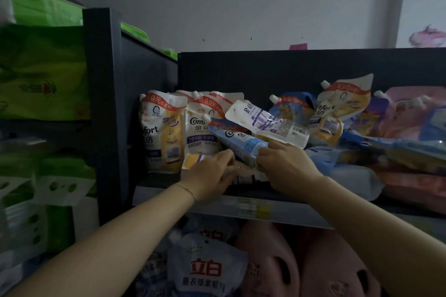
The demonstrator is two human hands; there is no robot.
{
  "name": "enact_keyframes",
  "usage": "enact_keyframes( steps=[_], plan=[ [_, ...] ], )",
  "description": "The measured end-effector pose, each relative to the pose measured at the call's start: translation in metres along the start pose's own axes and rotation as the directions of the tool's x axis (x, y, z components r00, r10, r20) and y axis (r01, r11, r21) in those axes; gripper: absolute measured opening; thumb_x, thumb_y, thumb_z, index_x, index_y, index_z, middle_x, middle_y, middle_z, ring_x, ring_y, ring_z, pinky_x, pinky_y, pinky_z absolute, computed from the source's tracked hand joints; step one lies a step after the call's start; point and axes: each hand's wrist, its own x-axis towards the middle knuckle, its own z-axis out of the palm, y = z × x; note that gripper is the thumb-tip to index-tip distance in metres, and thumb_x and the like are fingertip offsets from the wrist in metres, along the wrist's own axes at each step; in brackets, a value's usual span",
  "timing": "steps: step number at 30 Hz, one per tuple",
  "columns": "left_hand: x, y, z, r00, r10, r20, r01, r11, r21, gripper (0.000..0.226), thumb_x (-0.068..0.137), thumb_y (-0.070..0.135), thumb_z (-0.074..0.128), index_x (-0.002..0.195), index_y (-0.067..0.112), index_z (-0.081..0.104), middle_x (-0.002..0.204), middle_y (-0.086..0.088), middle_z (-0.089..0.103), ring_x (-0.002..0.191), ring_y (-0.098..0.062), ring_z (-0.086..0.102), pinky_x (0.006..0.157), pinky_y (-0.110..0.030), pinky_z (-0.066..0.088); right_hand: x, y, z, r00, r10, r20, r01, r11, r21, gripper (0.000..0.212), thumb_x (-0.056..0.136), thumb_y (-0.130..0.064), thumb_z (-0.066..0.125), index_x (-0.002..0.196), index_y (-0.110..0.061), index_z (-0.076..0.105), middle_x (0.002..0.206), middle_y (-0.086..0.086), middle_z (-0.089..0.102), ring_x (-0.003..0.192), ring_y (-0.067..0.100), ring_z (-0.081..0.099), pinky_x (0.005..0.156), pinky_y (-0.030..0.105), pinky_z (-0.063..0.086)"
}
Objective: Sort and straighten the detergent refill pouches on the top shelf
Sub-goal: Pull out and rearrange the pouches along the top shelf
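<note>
The right part of the top shelf (pixel 241 202) is dim, and the pouches lying there are blurred; their print cannot be read. The lower bodies of the pouches at centre are hidden behind both hands. The items on the shelf below are cut off at the bottom edge.

The blue pouch (pixel 241 143) is seen tilted, spout up and to the left, at the centre of the top shelf. Its lower right corner is pinched by the right hand (pixel 284 166), fingers curled closed on the edge. The left hand (pixel 212 176) is placed just left of it, fingers bent and partly closed on the low front of the pile; whether a flat yellow-and-white pouch (pixel 195 160) is gripped or only touched cannot be told.

A white pouch (pixel 265 123) is laid back-side out across the blue pouch. Two upright yellow pouches (pixel 161 130) are stood at the far left of the shelf. Green packs (pixel 43 72) are stacked on the neighbouring rack at left.
</note>
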Motion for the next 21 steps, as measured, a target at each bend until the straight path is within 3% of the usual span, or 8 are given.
enact_keyframes(
  steps=[3,5,8,10,13,15,18,21],
  plan=[
    [-0.004,-0.011,-0.004,0.999,0.000,-0.037,0.001,0.999,0.035,0.035,0.094,0.046,0.053,0.118,0.022,0.058,0.111,0.003,0.065,0.098,-0.020,0.061,0.076,-0.036,0.049,0.010,-0.005,-0.003,0.998,-0.031,-0.057,0.032,0.999,0.026,0.022,0.062,-0.016,0.083,0.079,-0.017,0.070,0.080,-0.001,0.065,0.076,0.024,0.063,0.053,0.035,0.050],
    [-0.003,-0.013,-0.007,0.993,-0.009,-0.114,0.014,0.999,0.039,0.030,0.096,0.046,0.050,0.109,0.025,0.067,0.099,0.003,0.070,0.090,-0.016,0.064,0.071,-0.031,0.047,0.014,-0.006,-0.007,0.997,0.006,-0.075,-0.004,1.000,0.030,0.019,0.072,-0.021,0.078,0.089,-0.018,0.070,0.091,-0.003,0.064,0.086,0.022,0.061,0.064,0.034,0.049],
    [0.011,-0.007,-0.026,0.896,-0.241,-0.373,0.139,0.950,-0.280,0.027,0.099,0.034,0.048,0.091,0.017,0.067,0.081,-0.001,0.069,0.074,-0.014,0.065,0.069,-0.036,0.052,0.015,-0.003,-0.009,0.992,0.051,-0.113,-0.048,0.998,0.032,0.023,0.071,-0.029,0.081,0.088,-0.019,0.070,0.089,-0.003,0.064,0.081,0.020,0.058,0.063,0.031,0.047],
    [0.022,-0.004,-0.044,0.841,-0.302,-0.449,0.125,0.916,-0.382,0.029,0.096,0.032,0.053,0.084,0.009,0.065,0.072,-0.002,0.067,0.066,-0.013,0.064,0.066,-0.033,0.054,0.016,-0.003,-0.006,0.995,0.063,-0.081,-0.061,0.998,0.024,0.025,0.076,-0.030,0.078,0.096,-0.019,0.069,0.096,-0.001,0.063,0.087,0.021,0.057,0.069,0.033,0.046],
    [0.024,0.000,-0.057,0.963,-0.230,-0.138,0.158,0.902,-0.402,0.034,0.084,0.049,0.064,0.091,0.016,0.066,0.082,0.002,0.067,0.076,-0.011,0.063,0.070,-0.026,0.051,0.024,0.004,-0.006,0.978,0.128,-0.163,-0.121,0.991,0.054,0.013,0.084,-0.024,0.070,0.096,-0.018,0.068,0.096,-0.002,0.062,0.091,0.022,0.056,0.073,0.034,0.045],
    [0.019,0.002,-0.053,0.976,-0.211,0.049,0.214,0.913,-0.347,0.042,0.075,0.056,0.070,0.105,0.028,0.061,0.097,0.011,0.065,0.088,-0.005,0.061,0.076,-0.024,0.051,0.031,0.008,-0.009,0.964,0.187,-0.188,-0.164,0.978,0.128,0.012,0.092,-0.024,0.059,0.097,-0.018,0.068,0.098,-0.002,0.061,0.096,0.023,0.054,0.077,0.037,0.043],
    [0.024,-0.002,-0.041,0.959,-0.283,-0.004,0.272,0.924,-0.267,0.047,0.075,0.047,0.075,0.116,0.034,0.055,0.108,0.014,0.059,0.096,-0.006,0.056,0.083,-0.028,0.050,0.040,0.011,-0.010,0.959,0.185,-0.217,-0.162,0.980,0.117,0.018,0.095,-0.025,0.053,0.095,-0.016,0.068,0.098,-0.002,0.061,0.097,0.024,0.053,0.078,0.038,0.041],
    [0.033,-0.004,-0.037,0.953,-0.287,-0.099,0.238,0.908,-0.345,0.016,0.081,0.035,0.074,0.083,0.028,0.059,0.086,0.007,0.062,0.081,-0.011,0.057,0.078,-0.039,0.050,0.044,0.009,-0.007,0.948,0.204,-0.245,-0.180,0.977,0.116,0.017,0.094,-0.024,0.056,0.089,-0.014,0.070,0.093,0.000,0.063,0.091,0.026,0.055,0.075,0.038,0.041]
  ],
)
